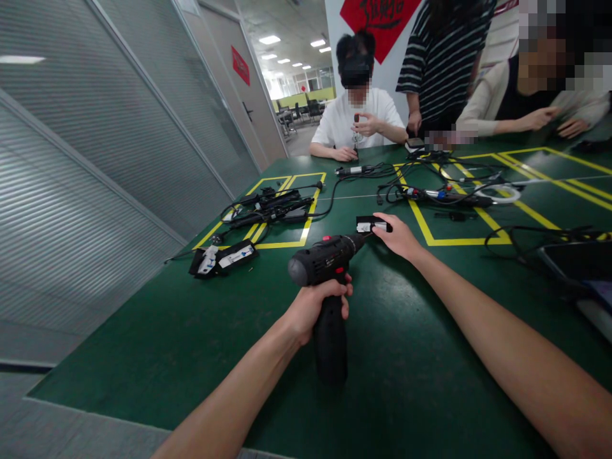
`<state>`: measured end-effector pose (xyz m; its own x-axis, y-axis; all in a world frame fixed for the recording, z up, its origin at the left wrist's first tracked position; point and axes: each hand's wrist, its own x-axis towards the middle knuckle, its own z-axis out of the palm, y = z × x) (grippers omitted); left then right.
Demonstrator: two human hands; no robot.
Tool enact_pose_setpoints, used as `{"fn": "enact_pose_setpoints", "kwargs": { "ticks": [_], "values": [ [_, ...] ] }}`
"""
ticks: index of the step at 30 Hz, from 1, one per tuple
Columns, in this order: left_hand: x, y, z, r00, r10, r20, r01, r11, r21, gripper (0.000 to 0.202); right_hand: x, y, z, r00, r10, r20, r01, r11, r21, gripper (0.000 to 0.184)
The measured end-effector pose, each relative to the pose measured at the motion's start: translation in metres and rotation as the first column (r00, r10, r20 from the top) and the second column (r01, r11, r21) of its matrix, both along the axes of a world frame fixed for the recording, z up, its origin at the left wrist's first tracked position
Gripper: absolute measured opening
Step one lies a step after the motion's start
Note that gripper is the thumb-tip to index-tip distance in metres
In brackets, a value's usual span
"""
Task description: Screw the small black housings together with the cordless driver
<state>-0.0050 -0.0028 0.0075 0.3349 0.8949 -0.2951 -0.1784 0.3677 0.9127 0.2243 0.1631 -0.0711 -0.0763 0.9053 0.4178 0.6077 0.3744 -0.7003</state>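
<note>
My left hand (313, 307) is wrapped round the grip of a black cordless drill (325, 261), which it holds above the green table (191, 344) with the nose pointing away to the right. My right hand (398, 236) reaches out ahead of the drill's tip and grips a small black part with a white label (370, 224), holding it against the table right at the tip.
Two black labelled parts (222, 258) lie to the left, and a pile of black tools and cables (270, 207) sits in a yellow-taped box. More cables (444, 188) cross the table's middle. Several people sit or stand at the far edge. A dark device (574, 261) lies at right.
</note>
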Motion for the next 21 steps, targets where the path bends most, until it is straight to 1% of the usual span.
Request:
{"fn": "enact_pose_setpoints", "kwargs": {
  "ticks": [10,21],
  "values": [
    [-0.001,0.0006,-0.0015,1.0,0.006,0.007,-0.006,1.0,-0.029,0.025,-0.0006,0.0015,-0.0007,1.0,-0.01,-0.001,0.01,1.0,0.0,0.046],
    [-0.0007,0.0009,-0.0025,1.0,0.009,0.0,-0.009,1.0,-0.025,0.026,-0.0016,0.0014,-0.0009,1.0,-0.015,-0.001,0.015,1.0,0.018,0.045]
  ]
}}
